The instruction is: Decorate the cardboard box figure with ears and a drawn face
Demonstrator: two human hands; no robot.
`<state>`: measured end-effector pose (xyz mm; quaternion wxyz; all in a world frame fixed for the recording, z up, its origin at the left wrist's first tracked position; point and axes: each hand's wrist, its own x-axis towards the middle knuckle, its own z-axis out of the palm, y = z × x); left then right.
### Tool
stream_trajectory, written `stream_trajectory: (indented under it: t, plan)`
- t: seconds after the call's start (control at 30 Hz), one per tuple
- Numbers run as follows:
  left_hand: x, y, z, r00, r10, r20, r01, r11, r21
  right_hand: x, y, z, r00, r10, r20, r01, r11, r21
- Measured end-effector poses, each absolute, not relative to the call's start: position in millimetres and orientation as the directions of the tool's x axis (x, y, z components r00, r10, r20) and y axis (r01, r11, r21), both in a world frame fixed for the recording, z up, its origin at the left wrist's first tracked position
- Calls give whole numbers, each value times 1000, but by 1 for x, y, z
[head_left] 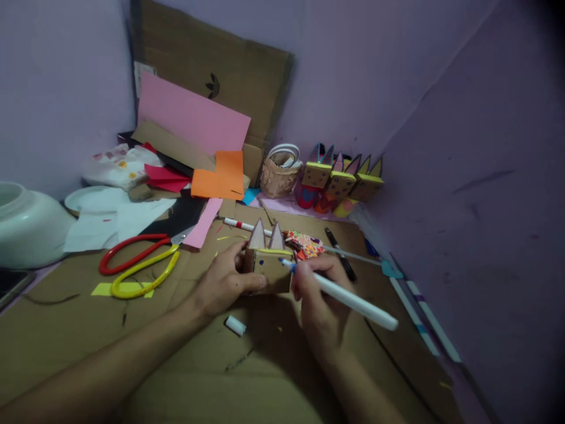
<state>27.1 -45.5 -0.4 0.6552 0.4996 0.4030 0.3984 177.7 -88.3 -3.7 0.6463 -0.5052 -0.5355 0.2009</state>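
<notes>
Cardboard box [268, 269] with two ears sits on the bench [176, 353] between both hands. Left hand [223, 281] grips its left side; right hand [318, 297] pinches pen [348, 297], tip touching box front. Cap [235, 325] lies just below.

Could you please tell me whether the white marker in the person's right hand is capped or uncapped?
Uncapped: the white marker shows its blue tip against the cardboard box, and a white cap lies loose on the cardboard mat.
</notes>
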Motion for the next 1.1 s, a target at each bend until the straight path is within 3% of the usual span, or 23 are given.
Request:
stream_trajectory:
  t: [0.07,0.17,0.27,0.37,0.47,0.6,1.1]
  plan:
    - [25,-45,1,349,929,-121,-155,184,971,189,-86,3,459,701,546,289,463,-838]
    - [21,-42,3,280,954,-111,-199,171,965,216,-75,9,572,628,528,341,403,-849]
    - [15,-37,2,215,962,-168,-200,212,957,244,-62,9,582,643,498,406,301,-863]
    - [11,-34,1,196,948,-250,-156,282,947,267,-54,4,434,739,515,522,259,-812]
    - [9,-34,0,206,941,-270,-141,302,943,283,-51,-4,185,825,534,686,281,-672]
    - [11,-36,3,235,934,-268,-122,302,945,297,-49,-12,-22,920,391,785,259,-563]
    - [8,-33,-2,344,908,-239,-126,297,946,308,-53,-15,-78,993,84,857,110,-503]
